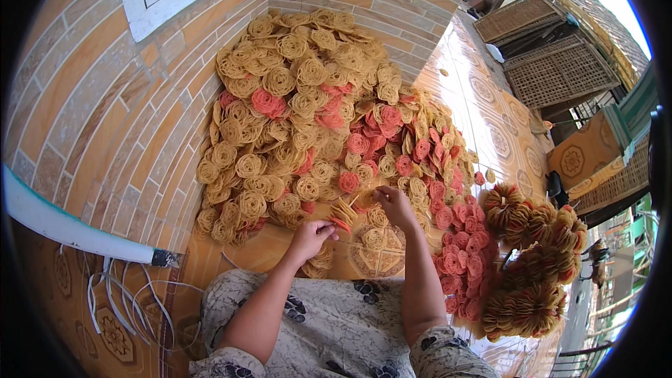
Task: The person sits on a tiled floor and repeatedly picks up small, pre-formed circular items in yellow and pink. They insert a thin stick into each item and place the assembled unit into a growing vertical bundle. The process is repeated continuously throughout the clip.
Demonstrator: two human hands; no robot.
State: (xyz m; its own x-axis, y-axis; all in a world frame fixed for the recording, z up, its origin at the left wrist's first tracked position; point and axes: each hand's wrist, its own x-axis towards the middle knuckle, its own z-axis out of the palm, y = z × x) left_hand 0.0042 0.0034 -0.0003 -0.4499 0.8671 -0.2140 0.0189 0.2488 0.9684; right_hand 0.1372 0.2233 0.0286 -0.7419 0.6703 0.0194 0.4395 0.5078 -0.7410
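My left hand pinches the near end of a short row of thin discs, mostly tan with a red one at the near end. The discs stand face to face, seemingly on a thin string or stick too fine to make out. Just to the right, my right hand has its fingertips closed on the edge of a single tan rosette disc. Beyond both hands spreads a large heap of lacy, rosette-shaped discs that look like dried crackers. Most are tan, with red ones mixed in.
A pile of red discs lies to my right, beside tightly packed bundles of discs. Brick-patterned walls border the heap at the left and back. White straps lie at the lower left. Woven racks stand at the far right.
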